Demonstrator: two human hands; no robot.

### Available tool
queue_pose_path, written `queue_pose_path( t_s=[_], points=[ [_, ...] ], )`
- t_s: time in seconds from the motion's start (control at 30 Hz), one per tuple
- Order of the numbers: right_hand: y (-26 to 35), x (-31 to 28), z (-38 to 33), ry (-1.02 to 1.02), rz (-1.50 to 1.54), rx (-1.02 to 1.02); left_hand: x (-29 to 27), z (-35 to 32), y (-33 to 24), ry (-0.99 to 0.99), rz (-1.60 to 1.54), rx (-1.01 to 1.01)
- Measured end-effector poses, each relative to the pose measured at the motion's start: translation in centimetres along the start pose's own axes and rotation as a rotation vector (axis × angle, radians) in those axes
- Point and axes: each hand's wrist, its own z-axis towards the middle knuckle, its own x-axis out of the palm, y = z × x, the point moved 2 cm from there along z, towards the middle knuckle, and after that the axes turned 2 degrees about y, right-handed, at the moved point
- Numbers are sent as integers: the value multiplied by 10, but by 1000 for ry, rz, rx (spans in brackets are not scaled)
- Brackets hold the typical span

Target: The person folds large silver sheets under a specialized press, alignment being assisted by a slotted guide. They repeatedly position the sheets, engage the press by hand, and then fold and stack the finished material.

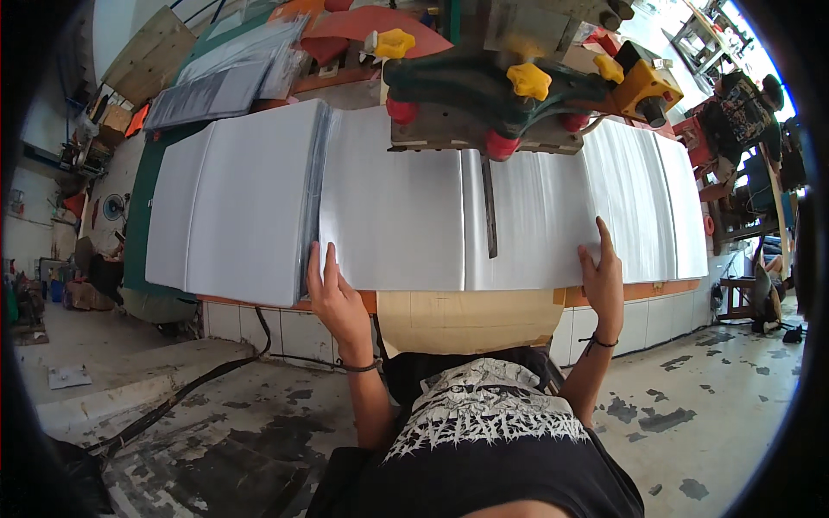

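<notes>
Large white plastic-looking sheets lie flat before me under a dark green machine head with yellow star knobs and red feet. My left hand has its fingers stretched out, touching the near edge beside a thick stack of folded white sheets. On the right, my right hand rests with its index finger extended along the surface of a shiny white sheet. A thin dark metal strip runs from beneath the machine toward me, between the hands. Neither hand grips anything that I can see.
Clear plastic sheets are piled at the back left on a green surface. A yellow box-shaped machine part juts out at the upper right. Tan board hangs at the table's front edge. Another person is at the far right.
</notes>
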Motion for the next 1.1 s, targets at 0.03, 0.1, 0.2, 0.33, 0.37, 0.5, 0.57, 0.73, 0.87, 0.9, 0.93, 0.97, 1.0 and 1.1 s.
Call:
queue_pose_path(
  t_s=[0.03, 0.1, 0.2, 0.33, 0.37, 0.5, 0.57, 0.73, 0.87, 0.9, 0.93, 0.97, 1.0, 1.1],
  points=[
    [-3, 1, 0, -7, 0, 9, 1, 1, -1, 15, -21, -25],
    [-2, 2, -3, -25, 0, 42, 3, 3, -4, 58, -65, -66],
    [17, -4, -14, -9, 65, 83, 8, 0, -6, 118, 91, 59],
    [41, -6, -18, -2, -43, 88, 8, -1, -4, 129, 114, 151],
    [48, -9, -16, 53, -47, 190, 9, -1, 6, 125, 63, 159],
    [38, -7, -31, -159, -97, -61, 12, -3, 20, 129, -8, 185],
    [57, -27, -44, -168, -92, -79, 6, -2, 16, 109, 6, 228],
    [106, -51, -61, 504, 348, -356, -29, -26, 19, -141, -139, 257],
    [206, 49, -31, 825, 708, -541, -32, -54, 46, -428, -262, -58],
    [231, 85, -20, 652, 725, -628, -31, -49, 49, -535, -304, -195],
    [247, 130, 2, 622, 787, -582, -30, -42, 51, -637, -357, -326],
    [263, 169, 27, 562, 764, -551, -29, -33, 55, -604, -461, -452],
    [279, 196, 51, 498, 741, -526, -32, -25, 63, -618, -473, -507],
    [297, 244, 88, 473, 588, -384, -34, -3, 96, -593, -491, -626]
  ],
)
